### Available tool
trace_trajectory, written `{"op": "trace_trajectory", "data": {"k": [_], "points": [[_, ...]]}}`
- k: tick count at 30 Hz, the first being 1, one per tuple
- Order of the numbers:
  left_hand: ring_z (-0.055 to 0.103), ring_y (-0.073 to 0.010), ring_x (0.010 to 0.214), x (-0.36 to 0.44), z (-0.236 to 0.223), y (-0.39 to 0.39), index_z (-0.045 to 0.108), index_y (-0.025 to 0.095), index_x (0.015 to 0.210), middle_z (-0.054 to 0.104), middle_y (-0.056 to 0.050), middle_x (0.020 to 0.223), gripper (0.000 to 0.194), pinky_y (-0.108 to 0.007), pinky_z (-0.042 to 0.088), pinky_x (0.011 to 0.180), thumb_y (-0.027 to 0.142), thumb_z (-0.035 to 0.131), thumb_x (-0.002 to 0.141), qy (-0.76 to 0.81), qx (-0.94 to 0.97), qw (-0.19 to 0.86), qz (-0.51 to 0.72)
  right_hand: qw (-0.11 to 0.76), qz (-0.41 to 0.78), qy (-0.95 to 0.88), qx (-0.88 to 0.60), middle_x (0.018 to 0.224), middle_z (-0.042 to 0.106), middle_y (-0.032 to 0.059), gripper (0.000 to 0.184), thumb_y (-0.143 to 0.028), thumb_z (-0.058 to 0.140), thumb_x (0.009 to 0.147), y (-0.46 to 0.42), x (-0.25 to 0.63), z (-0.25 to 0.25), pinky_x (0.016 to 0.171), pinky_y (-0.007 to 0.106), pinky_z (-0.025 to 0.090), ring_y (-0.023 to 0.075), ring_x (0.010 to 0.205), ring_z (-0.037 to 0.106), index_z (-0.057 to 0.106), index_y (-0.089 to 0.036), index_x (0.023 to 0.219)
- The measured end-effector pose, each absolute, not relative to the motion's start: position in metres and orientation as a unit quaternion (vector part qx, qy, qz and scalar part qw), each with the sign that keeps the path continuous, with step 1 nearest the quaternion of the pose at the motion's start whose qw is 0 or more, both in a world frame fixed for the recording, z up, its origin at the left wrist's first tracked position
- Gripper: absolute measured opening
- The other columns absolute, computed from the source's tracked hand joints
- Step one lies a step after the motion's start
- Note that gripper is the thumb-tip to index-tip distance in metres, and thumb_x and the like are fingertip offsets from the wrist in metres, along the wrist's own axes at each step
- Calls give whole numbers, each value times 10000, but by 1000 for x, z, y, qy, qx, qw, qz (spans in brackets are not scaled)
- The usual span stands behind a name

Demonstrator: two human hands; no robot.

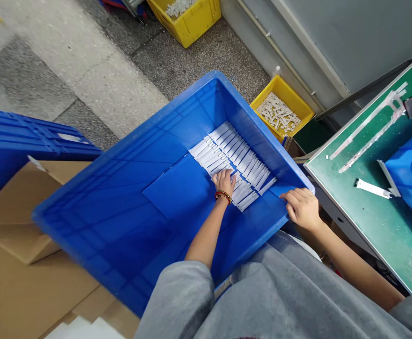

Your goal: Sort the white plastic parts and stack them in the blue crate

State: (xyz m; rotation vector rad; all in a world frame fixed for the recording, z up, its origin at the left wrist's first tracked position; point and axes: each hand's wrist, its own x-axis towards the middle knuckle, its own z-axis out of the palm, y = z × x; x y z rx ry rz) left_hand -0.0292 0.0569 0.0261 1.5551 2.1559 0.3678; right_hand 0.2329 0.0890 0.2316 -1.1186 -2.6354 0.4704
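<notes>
Only the head-worn view to go on here, looking down over a grey sleeve: a blue plastic crate [178,125] fills the middle, and in its far corner lie rows of flat white strips [241,162], packed side by side, their long axes running square to the crate's right-hand wall. The left hand [223,182] is the nearer one, lying flat on the strips at their near edge, its grip apart and clamped on nothing, a beaded bracelet [223,196] at the wrist. The right hand [301,209] sits just past the strips' lower end, fingers over the crate's rim, and that grip is loose too, not closed on any strip. A blue plastic sheet [178,188] lies against the strips on their left side. Farther off, a yellow bin [287,94] of white pieces stands on the speckled floor, and a green-topped table [336,188] runs along the right, with more white pieces on it.
</notes>
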Motion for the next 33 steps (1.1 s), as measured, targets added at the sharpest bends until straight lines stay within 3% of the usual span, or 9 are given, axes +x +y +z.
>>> {"op": "trace_trajectory", "data": {"k": [7, 18, 28, 33], "points": [[574, -332, 1088, -43, 18, 76, 642, 211, 1146, 674, -142, 1165, 282, -488, 309, 1007, 329, 571, 900, 808, 537, 203, 136, 115, 159, -904, -381, 746, 677, 25, 210, -103, 464, 859, 89, 232, 233, 674, 334, 350, 181, 697, 546, 649, -189, 907], [580, -316, 1076, -49, 24, 81, 648, 214, 1126, 685, -128, 1140, 286, -487, 290, 1023, 383, 516, 937, 808, 537, 190, 150, 133, 143, -909, -370, 744, 679, 23, 211, -140, 439, 880, 87, 236, 227, 665, 331, 331, 169, 674, 517, 641, -197, 859], [546, -329, 1144, -66, 16, 108, 670, 213, 1092, 659, -134, 1181, 254, -504, 263, 1056, 316, 632, 863, 818, 525, 194, 131, 119, 133, -923, -340, 783, 685, 31, 270, -231, 380, 929, 87, 242, 223, 680, 340, 343, 168, 687, 530, 629, -214, 827], [565, -319, 1129, -69, 20, 104, 663, 212, 1111, 674, -130, 1154, 270, -494, 270, 1061, 353, 608, 888, 808, 538, 200, 137, 114, 159, -919, -342, 796, 679, 26, 234, -233, 402, 927, 86, 242, 226, 684, 343, 336, 168, 693, 527, 625, -222, 855]]}}
